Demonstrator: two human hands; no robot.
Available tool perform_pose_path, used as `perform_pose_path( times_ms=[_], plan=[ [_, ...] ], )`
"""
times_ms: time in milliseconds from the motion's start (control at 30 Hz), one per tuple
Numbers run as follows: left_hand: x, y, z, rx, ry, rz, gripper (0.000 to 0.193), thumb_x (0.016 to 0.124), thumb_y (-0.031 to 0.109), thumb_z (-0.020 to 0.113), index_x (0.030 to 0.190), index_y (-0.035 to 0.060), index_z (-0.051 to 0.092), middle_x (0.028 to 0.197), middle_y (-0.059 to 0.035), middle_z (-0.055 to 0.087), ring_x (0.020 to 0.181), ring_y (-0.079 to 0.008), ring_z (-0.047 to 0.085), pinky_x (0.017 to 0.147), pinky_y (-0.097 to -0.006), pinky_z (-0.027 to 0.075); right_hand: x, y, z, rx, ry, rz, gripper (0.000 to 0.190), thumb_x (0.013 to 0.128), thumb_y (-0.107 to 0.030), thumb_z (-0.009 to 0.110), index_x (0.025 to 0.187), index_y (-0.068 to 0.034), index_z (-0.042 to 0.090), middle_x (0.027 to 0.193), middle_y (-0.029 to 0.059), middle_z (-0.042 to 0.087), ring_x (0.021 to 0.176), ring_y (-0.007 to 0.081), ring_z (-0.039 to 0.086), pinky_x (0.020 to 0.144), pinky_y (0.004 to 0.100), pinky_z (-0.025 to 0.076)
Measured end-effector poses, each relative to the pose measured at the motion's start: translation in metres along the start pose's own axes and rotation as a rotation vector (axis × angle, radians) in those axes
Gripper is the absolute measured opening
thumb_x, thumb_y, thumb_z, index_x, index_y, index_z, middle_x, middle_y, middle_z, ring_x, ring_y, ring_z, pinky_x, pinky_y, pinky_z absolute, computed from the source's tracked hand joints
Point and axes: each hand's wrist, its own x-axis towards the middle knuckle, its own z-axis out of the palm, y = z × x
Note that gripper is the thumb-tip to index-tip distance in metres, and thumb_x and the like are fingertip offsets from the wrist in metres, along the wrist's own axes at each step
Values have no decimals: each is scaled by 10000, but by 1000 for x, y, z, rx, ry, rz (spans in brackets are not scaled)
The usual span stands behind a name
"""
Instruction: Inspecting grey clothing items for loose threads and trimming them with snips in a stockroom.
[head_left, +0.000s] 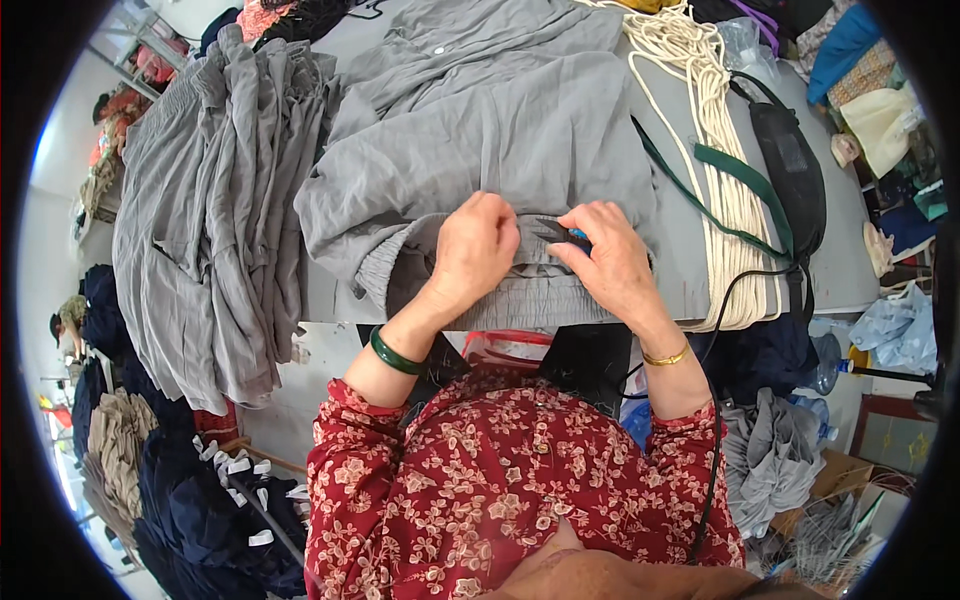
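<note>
Across the grey table before me lies a grey cloth garment (495, 150) with a gathered elastic waistband (540, 300) facing my body. My left hand (478, 240), its fingers curled, pinches the fabric just inside the waistband's opening. My right hand (607, 259) holds small dark thread snips (553, 231) between thumb and fingers; their blades point left over the waistband, towards my left hand. Some blue shows beside the right fingers. What exactly the left fingertips grip is hidden behind the hand.
More grey garments (217, 210) hang in layers over the table's left side. Cream cords (731, 225), a dark green strap (742, 176) and a black pouch (787, 165) lie on the right. Dark blue cloth (187, 510) is heaped low left, crumpled grey cloth (772, 457) low right.
</note>
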Motion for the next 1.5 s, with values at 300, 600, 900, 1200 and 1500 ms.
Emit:
perform_pose_path(
  times_ms=[300,600,900,1200,1500],
  plan=[
    [3,1,-20,-436,-157,-399,85,844,55,542,806,-15,572,719,-43,567,657,-108,521,599,-255,429,6,-6,2,-66,-52,9,240,740,-154,709,884,-37,557,838,88,569,858,291,529,736,377,437],
    [-10,46,-84,-451,-795,-21,67,816,85,610,807,19,602,823,-111,612,773,-264,602,657,-340,469,5,-2,2,-76,-21,17,240,724,-133,719,871,-31,559,829,83,569,831,286,521,724,376,430],
    [-6,9,-1,314,-116,90,122,707,87,620,771,33,531,766,-114,544,765,-310,567,647,-415,445,2,-3,5,-62,-21,24,236,733,-141,711,875,-33,556,833,86,570,833,291,524,722,375,429],
    [4,-2,-30,-429,-270,-417,107,796,67,541,816,-33,575,647,-94,569,599,-147,520,567,-302,435,0,-5,5,-59,-5,-38,238,748,-153,702,897,-38,556,853,83,564,860,289,523,734,381,438],
    [4,-1,-30,-456,-280,-419,130,800,81,538,827,-41,575,644,-78,572,590,-124,497,553,-295,425,8,-17,16,-170,19,-104,230,726,-130,713,887,-57,566,831,79,539,848,275,523,698,371,450]
  ],
)
